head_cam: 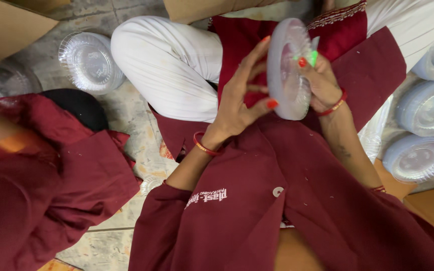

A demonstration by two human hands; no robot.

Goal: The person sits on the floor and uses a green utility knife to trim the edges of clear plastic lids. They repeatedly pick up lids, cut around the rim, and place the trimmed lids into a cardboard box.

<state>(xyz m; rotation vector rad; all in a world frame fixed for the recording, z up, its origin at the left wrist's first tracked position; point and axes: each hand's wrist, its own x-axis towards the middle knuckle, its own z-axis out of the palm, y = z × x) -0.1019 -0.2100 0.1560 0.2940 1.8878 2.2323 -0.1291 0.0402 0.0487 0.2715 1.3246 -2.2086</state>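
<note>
A person in a maroon coat [257, 200] is sitting cross-legged on the stone floor [126, 110], with stacks of clear plastic lids [90, 61] lying near on both sides. Both hands are holding a stack of round clear lids [287, 70] on edge above the lap. The right hand [322, 83] is grasping its far rim in a closed grip, while the left hand [239, 98] is steadying the near face with spread fingertips, grip released.

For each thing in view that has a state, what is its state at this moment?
left hand: fingers spread, touching the disc stack's edge
right hand: gripping the stack
clear plastic disc stack: held up on edge between both hands
stack on floor: lying untouched
stacks at right: lying on their sides
</note>
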